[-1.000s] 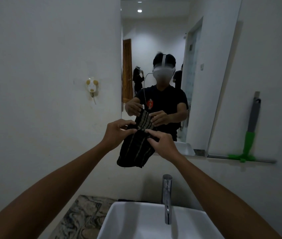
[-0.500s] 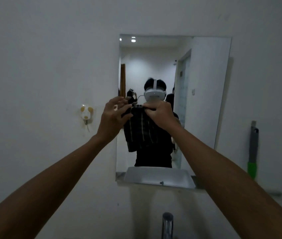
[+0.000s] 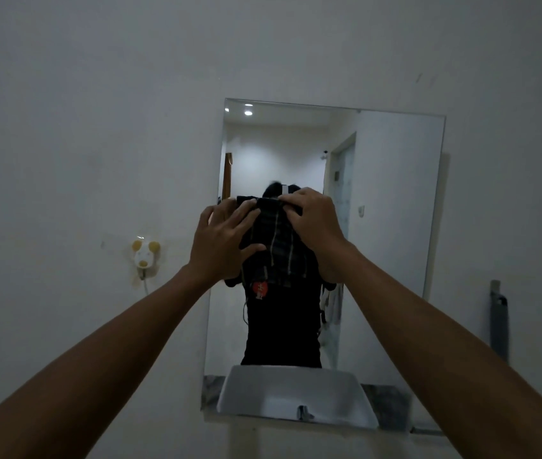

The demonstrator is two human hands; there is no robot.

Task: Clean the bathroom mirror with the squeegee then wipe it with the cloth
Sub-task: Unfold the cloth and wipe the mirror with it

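One mirror (image 3: 392, 207) hung on the wall (image 3: 97, 111). Before its middle, the dark striped cloth (image 3: 276, 250) hung from both hands: left hand (image 3: 223, 241) spread against its edge, right hand (image 3: 316, 226) pinching its top. The squeegee (image 3: 499, 323) stood at right, untouched.

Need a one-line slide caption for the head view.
Both hands, left hand and right hand, press a dark striped cloth against the bathroom mirror; squeegee stands at right.
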